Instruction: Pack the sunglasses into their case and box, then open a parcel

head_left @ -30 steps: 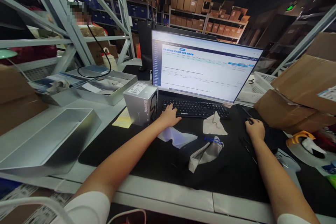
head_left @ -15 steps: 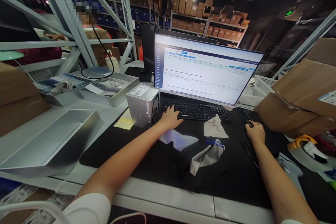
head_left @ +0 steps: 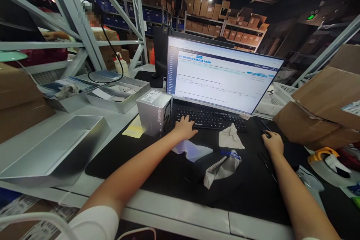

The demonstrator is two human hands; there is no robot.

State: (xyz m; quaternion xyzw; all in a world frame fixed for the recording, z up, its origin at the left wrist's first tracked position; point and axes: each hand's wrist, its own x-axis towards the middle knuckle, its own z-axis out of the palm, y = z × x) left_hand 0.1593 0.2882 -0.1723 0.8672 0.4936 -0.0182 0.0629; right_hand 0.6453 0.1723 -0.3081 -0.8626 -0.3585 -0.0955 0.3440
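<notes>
My left hand (head_left: pixel 185 127) rests with fingers spread at the left end of a black keyboard (head_left: pixel 209 119). Over on the right, my right hand (head_left: pixel 274 143) is wrapped round a dark computer mouse (head_left: pixel 267 134), mostly covered by the palm. A lit monitor (head_left: pixel 219 75) showing a page of tables stands behind the keyboard. Left of my left hand is an upright silver box (head_left: pixel 150 116) with a white label on top. Below the keyboard lie a translucent bag (head_left: pixel 192 150), a pale cloth piece (head_left: pixel 231 137) and a small grey drawstring pouch (head_left: pixel 223 169).
An open silver tray (head_left: pixel 53 146) lies at left, with paper-filled trays (head_left: pixel 119 95) behind it. Yellow notes (head_left: pixel 133 129) sit beside the silver box. Cardboard boxes (head_left: pixel 323 101) and a tape dispenser (head_left: pixel 323 156) stand at right. A person (head_left: pixel 97 20) is beyond the metal frame.
The view has shifted very slightly. Both hands stay where they were, on the keyboard and the mouse, and no object has visibly moved.
</notes>
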